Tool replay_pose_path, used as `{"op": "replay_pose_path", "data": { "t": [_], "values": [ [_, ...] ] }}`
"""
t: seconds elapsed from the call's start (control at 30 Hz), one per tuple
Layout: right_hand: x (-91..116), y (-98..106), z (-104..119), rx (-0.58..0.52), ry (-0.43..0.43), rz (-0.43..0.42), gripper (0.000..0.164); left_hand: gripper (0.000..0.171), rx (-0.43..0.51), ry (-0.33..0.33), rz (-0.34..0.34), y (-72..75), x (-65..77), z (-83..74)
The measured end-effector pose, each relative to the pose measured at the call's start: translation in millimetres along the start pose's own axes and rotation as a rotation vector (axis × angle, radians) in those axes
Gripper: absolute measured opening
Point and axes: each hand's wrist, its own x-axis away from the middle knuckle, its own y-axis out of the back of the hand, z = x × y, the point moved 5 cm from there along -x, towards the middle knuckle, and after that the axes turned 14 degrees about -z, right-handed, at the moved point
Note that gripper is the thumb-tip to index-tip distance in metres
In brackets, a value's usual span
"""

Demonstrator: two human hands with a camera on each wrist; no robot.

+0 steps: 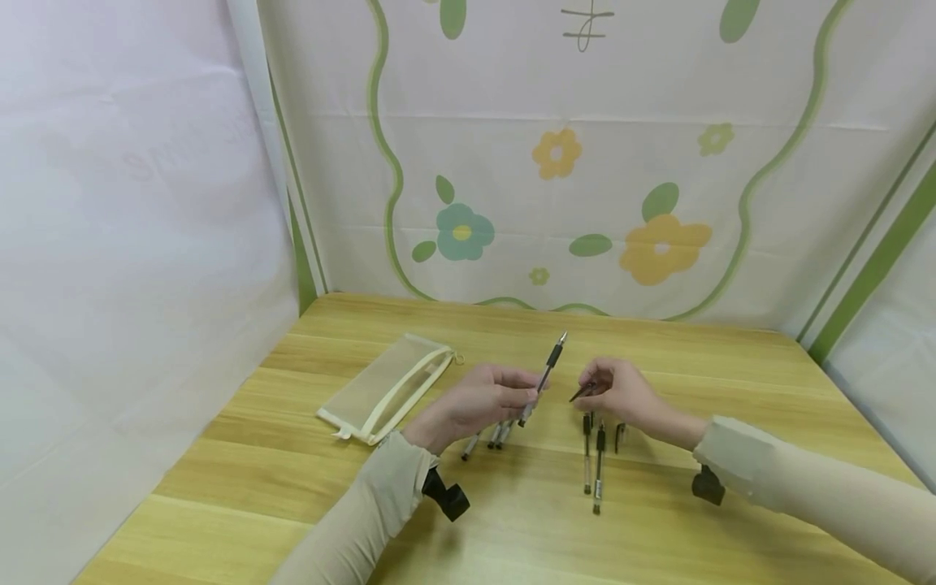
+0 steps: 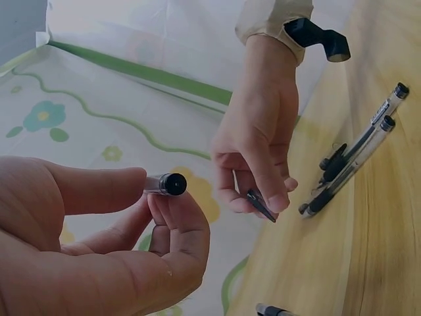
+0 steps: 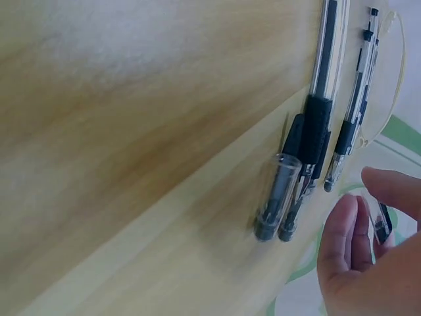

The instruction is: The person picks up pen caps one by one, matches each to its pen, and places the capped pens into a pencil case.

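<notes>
My left hand [image 1: 483, 402] pinches a clear gel pen [image 1: 556, 354] with a black grip, its bare metal tip slanting up; the black end [image 2: 173, 184] faces the left wrist camera. Across from it, my right hand [image 1: 630, 400] holds a clear pen cap [image 3: 381, 227] with a dark clip between thumb and fingers. The pen and this cap are apart. Below the right hand, two pens [image 1: 600, 467] lie side by side on the table, and a loose cap [image 3: 276, 204] lies beside them. Several more pens [image 1: 500, 435] lie partly hidden under the left hand.
A cream mesh zip pouch [image 1: 373, 382] lies left of the hands, its zipper side facing them. The wooden table [image 1: 219, 479] meets a white flowered cloth [image 1: 556, 219] at the back, and white cloth hangs at both sides.
</notes>
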Motion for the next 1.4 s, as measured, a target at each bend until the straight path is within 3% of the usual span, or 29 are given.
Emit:
{"op": "replay_pose_path", "data": {
  "t": [0.3, 0.53, 0.83, 0.97, 1.23, 1.4],
  "values": [
    [4.1, 3.3, -6.3, 0.0, -0.024, 0.033, 0.014, 0.028, 0.002, 0.011, -0.004, -3.8, -0.3, 0.3],
    [5.8, 11.8, -4.5, -0.063, -0.065, 0.013, 0.024, 0.027, -0.022, 0.013, -0.007, -3.8, -1.1, 1.4],
    [0.3, 31.1, 11.2, -0.077, -0.109, -0.065, 0.041, 0.027, -0.136, -0.007, -0.049, 1.7, -1.1, 0.9],
    [0.6, 33.0, 22.0, -0.129, -0.129, -0.064, 0.04, 0.027, -0.19, -0.03, -0.065, 5.4, 0.7, -2.2],
    [8.9, 42.2, 33.1, -0.28, -0.115, -0.103, 0.039, 0.03, -0.28, -0.16, -0.081, 10.9, 9.0, -18.7],
    [17.7, 55.0, 35.1, -0.334, -0.146, -0.174, 0.041, 0.031, -0.343, -0.158, -0.104, 13.3, 11.4, -23.6]
  ]
}}
